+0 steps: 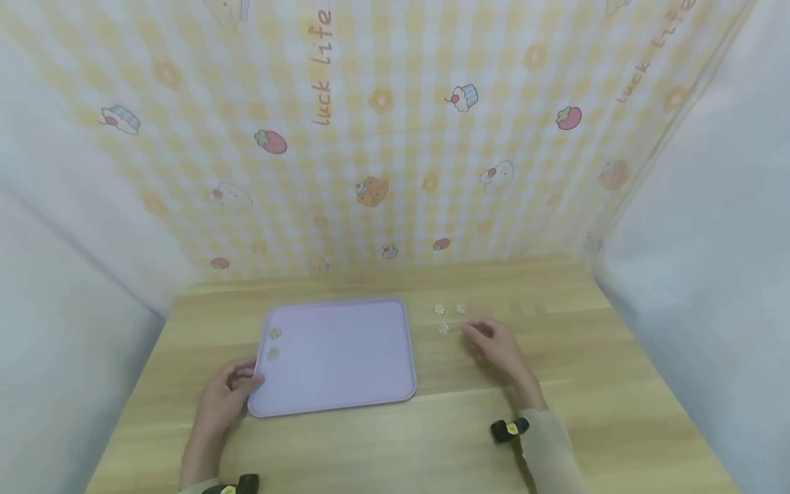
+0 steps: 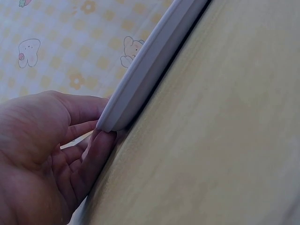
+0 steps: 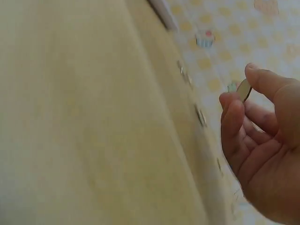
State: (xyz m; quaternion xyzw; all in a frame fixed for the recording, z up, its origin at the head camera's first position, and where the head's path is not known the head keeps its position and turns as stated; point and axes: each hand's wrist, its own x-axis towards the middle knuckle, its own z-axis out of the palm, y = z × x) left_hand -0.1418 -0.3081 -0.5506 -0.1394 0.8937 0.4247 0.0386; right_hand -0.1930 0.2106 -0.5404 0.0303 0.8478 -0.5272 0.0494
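Note:
A lavender rectangular tray (image 1: 345, 357) lies on the wooden table. My left hand (image 1: 225, 398) grips its left edge; in the left wrist view, the fingers (image 2: 96, 150) pinch the tray's rim (image 2: 136, 84). Two round coins, one (image 1: 275, 333) above the other (image 1: 273, 354), rest along the tray's left side. Right of the tray, my right hand (image 1: 496, 346) is raised over the table. Between its thumb and fingers it pinches a coin (image 3: 243, 90), seen in the right wrist view. Near these fingertips, coins (image 1: 444, 328) lie on the wood.
More coins lie toward the table's back, one (image 1: 439, 309) by the tray and another (image 1: 460, 309) beside it. Faint round shapes (image 1: 516, 309) show farther right. Behind the table (image 1: 382, 446) hangs a yellow checked cloth (image 1: 407, 151). White cloth walls (image 1: 697, 226) flank both sides.

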